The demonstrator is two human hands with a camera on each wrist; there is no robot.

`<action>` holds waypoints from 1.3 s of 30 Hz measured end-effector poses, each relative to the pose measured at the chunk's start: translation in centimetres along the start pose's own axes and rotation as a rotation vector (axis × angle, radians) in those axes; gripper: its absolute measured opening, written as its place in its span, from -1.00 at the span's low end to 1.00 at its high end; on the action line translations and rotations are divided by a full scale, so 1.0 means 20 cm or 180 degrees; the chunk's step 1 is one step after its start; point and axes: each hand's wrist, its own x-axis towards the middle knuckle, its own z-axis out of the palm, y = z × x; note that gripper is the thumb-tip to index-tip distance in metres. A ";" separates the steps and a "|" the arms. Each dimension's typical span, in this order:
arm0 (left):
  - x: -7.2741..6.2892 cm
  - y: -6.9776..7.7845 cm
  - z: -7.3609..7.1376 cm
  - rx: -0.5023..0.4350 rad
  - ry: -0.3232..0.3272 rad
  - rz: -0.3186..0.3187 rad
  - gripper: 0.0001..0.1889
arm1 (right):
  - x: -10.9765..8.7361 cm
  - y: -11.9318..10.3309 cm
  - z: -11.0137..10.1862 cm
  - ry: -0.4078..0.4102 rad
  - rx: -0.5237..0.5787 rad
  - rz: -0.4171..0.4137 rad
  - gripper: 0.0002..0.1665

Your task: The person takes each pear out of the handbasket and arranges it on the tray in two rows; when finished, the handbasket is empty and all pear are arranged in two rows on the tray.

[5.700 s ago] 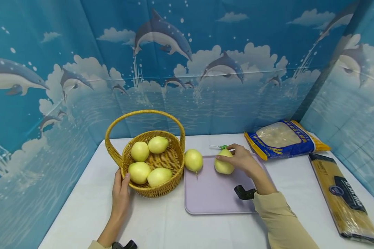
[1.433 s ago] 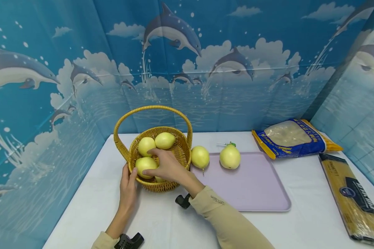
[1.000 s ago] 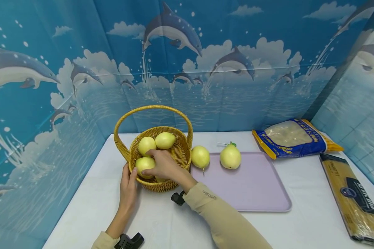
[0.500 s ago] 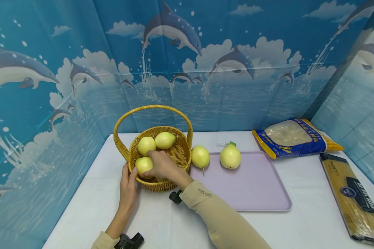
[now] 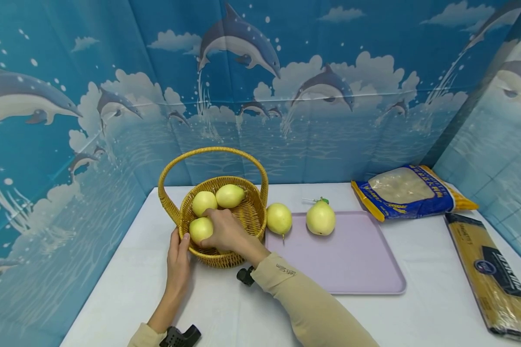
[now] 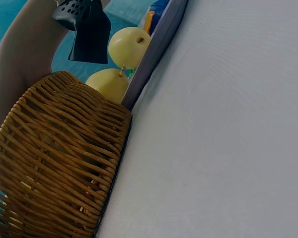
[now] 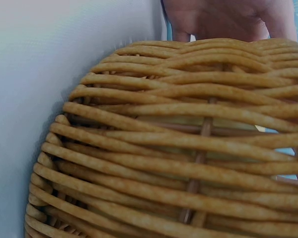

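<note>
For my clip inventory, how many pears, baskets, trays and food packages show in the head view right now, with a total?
Pears: 6, one mostly hidden under the right hand
Basket: 1
Tray: 1
Food packages: 2
Total: 10

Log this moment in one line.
left hand: resting against basket | right hand: gripping pear inside basket | two pears: outside basket, at far edge of tray

Spaghetti pack near blue bag

right sleeve: "Let'sSlim" | brown pack: "SPAGHETTI", larger lettering unclear | blue bag: Chinese characters, illegible
</note>
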 end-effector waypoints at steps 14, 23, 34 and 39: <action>0.00 0.01 0.00 0.0022 -0.0015 0.0003 -0.38 | -0.03 -0.01 -0.07 0.0400 0.0112 -0.0122 -0.08; 0.00 0.00 0.00 -0.0027 -0.0016 0.0029 -0.38 | -0.09 0.01 -0.12 0.0673 0.0490 -0.0183 -0.10; 0.00 0.01 0.00 -0.0006 -0.0009 0.0033 -0.37 | -0.23 0.05 -0.20 0.0955 0.0801 -0.0337 -0.15; 0.00 0.00 0.00 -0.0018 0.0002 0.0043 -0.37 | -0.29 0.08 -0.23 0.1084 0.0794 -0.0465 -0.16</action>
